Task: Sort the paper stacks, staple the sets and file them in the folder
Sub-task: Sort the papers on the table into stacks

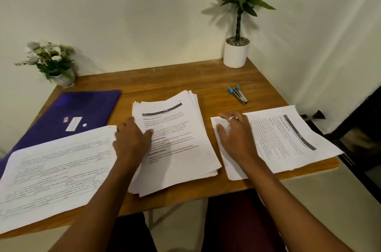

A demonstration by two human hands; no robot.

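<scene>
Both forearms are reaching forward, bare. The left hand (pixel 132 140) is lying palm down, fingers loosely curled, thumb pointing right. The right hand (pixel 235 138) is resting flat, fingers spread, wearing a ring.

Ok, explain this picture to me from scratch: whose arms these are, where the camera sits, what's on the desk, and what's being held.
There is no machine here. A person wears one camera on the head, looking down at their own bare arms. On the brown wooden desk lie three lots of printed paper: a thick middle stack, a left pile partly covering a purple plastic folder, and right sheets. A small blue-and-silver stapler lies untouched behind them. Two potted plants stand at the back corners. Nothing is gripped: the left hand rests on the middle stack, the right hand lies flat on the right sheets.
</scene>
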